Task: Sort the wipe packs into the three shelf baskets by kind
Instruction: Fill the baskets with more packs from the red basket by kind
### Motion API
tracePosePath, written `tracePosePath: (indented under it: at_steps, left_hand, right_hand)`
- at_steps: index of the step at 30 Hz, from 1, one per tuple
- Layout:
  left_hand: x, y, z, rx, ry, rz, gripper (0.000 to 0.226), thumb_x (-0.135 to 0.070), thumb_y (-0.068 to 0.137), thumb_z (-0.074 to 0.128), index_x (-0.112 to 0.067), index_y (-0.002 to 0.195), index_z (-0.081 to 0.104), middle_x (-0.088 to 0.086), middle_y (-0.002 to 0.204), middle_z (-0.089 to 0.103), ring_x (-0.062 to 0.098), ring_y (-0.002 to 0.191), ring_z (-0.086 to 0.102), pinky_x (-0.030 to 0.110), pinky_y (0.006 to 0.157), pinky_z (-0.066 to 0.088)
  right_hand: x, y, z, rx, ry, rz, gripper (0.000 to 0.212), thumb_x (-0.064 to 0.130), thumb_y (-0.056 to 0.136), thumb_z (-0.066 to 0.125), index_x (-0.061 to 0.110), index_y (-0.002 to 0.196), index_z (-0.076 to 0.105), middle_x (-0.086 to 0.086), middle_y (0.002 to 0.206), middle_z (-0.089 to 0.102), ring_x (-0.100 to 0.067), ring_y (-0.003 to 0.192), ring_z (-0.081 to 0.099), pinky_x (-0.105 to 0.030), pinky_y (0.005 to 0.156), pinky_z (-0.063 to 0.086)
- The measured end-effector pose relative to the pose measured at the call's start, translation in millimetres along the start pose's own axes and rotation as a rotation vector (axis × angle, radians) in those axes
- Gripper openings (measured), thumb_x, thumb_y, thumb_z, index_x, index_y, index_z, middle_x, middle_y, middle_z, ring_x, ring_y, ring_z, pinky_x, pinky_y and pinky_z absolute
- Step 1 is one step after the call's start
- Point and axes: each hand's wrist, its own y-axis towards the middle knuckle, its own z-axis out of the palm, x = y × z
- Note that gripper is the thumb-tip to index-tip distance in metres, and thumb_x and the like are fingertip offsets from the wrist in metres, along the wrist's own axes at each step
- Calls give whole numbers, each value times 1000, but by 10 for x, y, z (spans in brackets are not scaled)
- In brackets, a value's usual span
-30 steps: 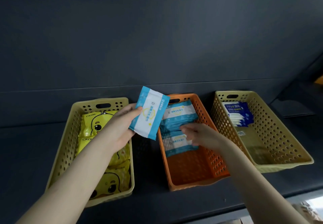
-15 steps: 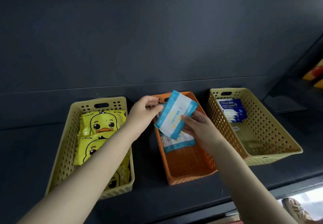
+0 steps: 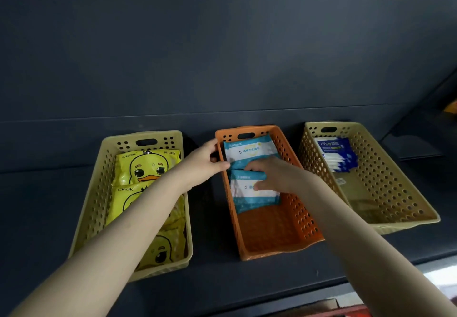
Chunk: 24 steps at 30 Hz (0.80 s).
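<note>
Dark grey shelf (image 3: 49,205): light-blue-and-white wipe pack (image 3: 249,148) at far end of perforated orange plastic basket (image 3: 272,252), long axis front-to-back. Right hand (image 3: 274,176) atop, nearer; pinching or pressing, cannot tell. Left hand (image 3: 205,163) grips basket rim.

The left forearm (image 3: 138,218) hides parts of lower duck packs (image 3: 160,252).

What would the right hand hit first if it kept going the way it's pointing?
Likely the teal packs: the right hand seems to touch them. Past those comes the orange basket's left wall. Depth is unclear.
</note>
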Motion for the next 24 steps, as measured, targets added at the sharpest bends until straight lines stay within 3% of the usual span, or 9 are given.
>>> tracePosePath:
  at_steps: [5,14,19,24]
  left_hand:
    - [47,39,5,-3,14,-8,66,-18,91,63,-32,147,30,0,152,36,12,137,35,31,106,30]
    - [96,76,14,15,3,-36,76,-19,90,63,-32,151,20,0,156,29,11,141,29,34,111,28]
    - [78,63,26,19,-19,-18,73,-14,91,61,-32,150,22,-2,155,31,11,142,28,37,114,27]
    - [81,63,25,26,-37,-30,73,-14,90,62,-34,149,23,-3,154,33,11,142,28,46,117,27]
  right_hand:
    - [-125,-67,155,-187,-153,13,53,24,81,72,26,129,50,5,132,51,-13,117,51,-30,99,44]
    - [-178,-67,305,-157,-18,10,54,21,83,71,29,133,52,6,137,42,-13,124,44,-31,108,38]
    - [-183,-108,347,-140,-51,91,65,33,79,75,23,138,49,1,136,44,-18,123,46,-33,104,41]
    - [-238,-101,397,-140,98,14,59,19,83,72,18,139,50,-2,139,46,-16,119,50,-32,107,40]
